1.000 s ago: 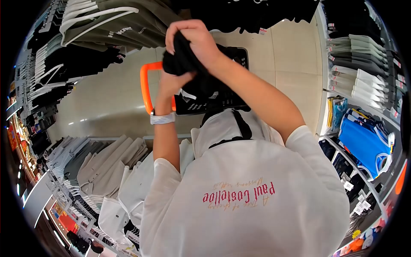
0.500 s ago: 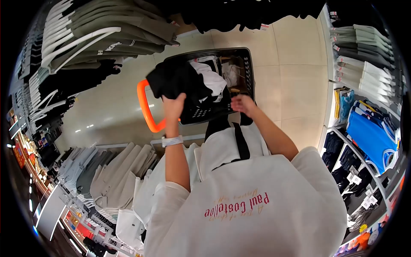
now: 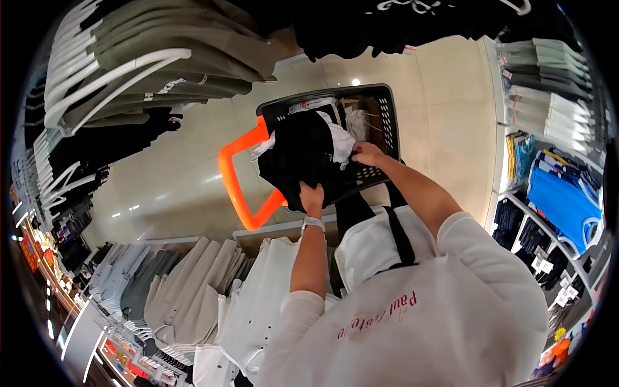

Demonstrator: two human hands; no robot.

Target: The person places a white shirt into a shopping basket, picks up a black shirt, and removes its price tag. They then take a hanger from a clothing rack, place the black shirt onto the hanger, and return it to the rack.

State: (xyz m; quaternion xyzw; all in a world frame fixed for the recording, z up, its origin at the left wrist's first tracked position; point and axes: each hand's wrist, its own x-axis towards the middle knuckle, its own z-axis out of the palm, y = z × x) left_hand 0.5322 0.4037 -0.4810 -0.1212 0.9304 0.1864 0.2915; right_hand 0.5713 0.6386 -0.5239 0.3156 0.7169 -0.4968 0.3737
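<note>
A black shopping basket (image 3: 391, 106) with an orange handle (image 3: 233, 187) sits in front of me, loaded with clothing. Across its left part lies a bunched black garment (image 3: 293, 151), partly over the basket's near edge. My left hand (image 3: 312, 197), with a pale band at the wrist, grips the near side of that garment. White cloth (image 3: 342, 140) shows beside the black fabric. At the near right of the pile, my right hand (image 3: 367, 155) has its fingers pinched together by the cloth; what lies between them is hidden. A whitish crumpled item (image 3: 356, 124) rests in the right part of the basket.
Olive garments (image 3: 174, 64) hang at upper left, black ones (image 3: 400, 29) along the top. White and beige clothes (image 3: 193, 284) hang close on the near left. At right, shelves hold folded clothes (image 3: 548, 109) and a blue top (image 3: 561, 200). Tiled floor (image 3: 451, 116) surrounds the basket.
The black garment has come down and spread rightward over the pile, my left hand moving right with it. My right hand's fingers have closed at the cloth. The basket appears shifted and turned in view.
</note>
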